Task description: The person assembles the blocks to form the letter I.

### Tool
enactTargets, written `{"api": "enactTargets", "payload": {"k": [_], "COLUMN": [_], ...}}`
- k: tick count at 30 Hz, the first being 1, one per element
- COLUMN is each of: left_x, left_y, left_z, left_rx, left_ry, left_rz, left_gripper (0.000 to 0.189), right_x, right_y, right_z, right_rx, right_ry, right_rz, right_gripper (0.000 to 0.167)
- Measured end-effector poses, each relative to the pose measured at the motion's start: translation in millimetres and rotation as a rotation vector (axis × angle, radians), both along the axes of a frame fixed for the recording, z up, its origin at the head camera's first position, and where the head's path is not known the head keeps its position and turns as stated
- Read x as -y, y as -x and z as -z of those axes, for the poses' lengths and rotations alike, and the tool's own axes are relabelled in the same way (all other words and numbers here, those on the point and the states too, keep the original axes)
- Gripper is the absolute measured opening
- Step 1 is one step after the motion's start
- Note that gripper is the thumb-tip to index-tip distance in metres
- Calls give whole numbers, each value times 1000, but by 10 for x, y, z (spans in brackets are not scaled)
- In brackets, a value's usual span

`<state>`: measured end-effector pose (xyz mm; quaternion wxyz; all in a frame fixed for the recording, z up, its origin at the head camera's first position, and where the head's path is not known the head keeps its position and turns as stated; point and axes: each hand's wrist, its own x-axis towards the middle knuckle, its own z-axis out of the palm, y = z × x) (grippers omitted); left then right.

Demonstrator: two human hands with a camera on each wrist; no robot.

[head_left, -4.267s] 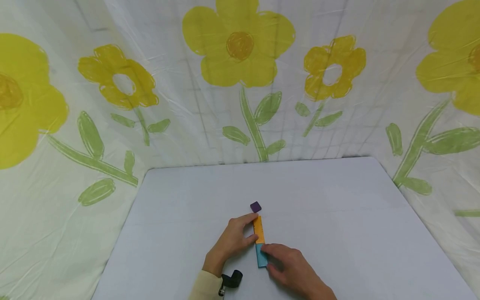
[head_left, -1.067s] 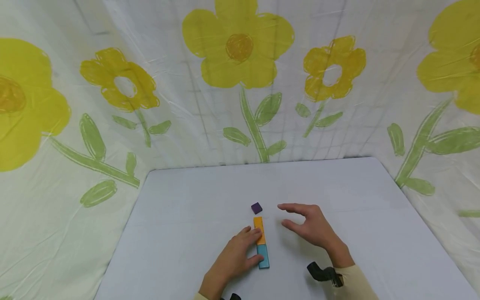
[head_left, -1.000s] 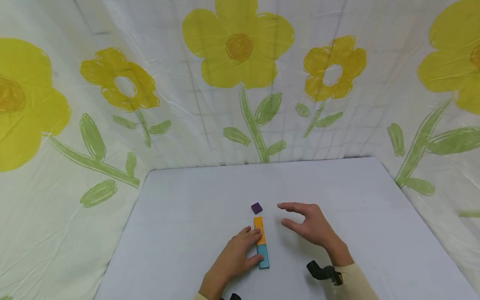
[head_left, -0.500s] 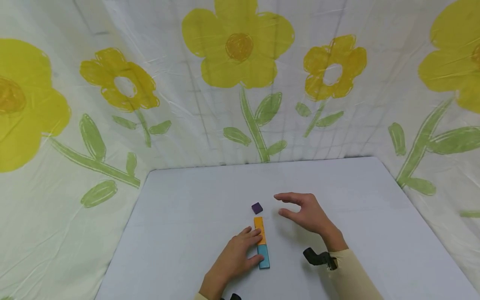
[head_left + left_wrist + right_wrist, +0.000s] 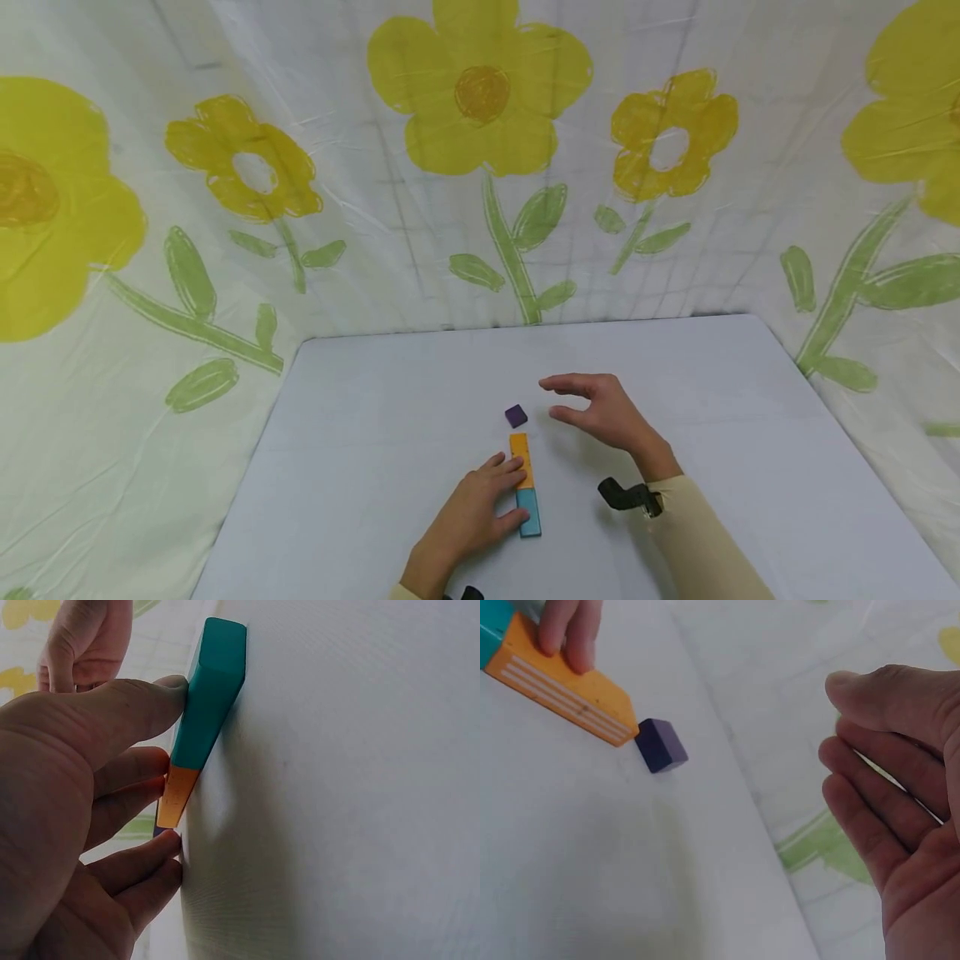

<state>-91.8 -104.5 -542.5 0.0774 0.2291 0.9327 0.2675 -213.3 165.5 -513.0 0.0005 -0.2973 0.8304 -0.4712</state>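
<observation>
An orange block and a teal block lie end to end in one line on the white table. White stripes run along the side of the orange block in the right wrist view. My left hand rests on the pair, fingertips on the orange block and thumb on the teal block. Just past the orange end sits a small purple block, turned at an angle. To its right my right hand hovers over the table, thumb and fingers apart, holding nothing.
The white table ends at a back edge below a hanging cloth printed with yellow flowers. A black wrist mount is strapped at the right sleeve.
My right hand has left the teal block, gone out to the right, then forward and left near the purple block. My left hand has shifted back, its thumb now on the teal block.
</observation>
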Motion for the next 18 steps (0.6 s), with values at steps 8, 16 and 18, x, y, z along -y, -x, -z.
{"api": "enactTargets", "payload": {"k": [8,16,18], "left_x": [8,0,-5], "left_y": [15,-1,-8], "left_z": [18,6,4], "left_rx": [-3,21,14], "left_ry": [-11,-14,-13], "left_rz": [6,-13,-9], "left_gripper": [52,52,52], "right_x": [93,210,239], "right_y": [104,180,195], "right_z": [129,290,332], "right_rx": [70,113,120], "right_ry": [12,-18,-29], "right_rz": [-54,-69,-70], "right_gripper": [39,40,39]}}
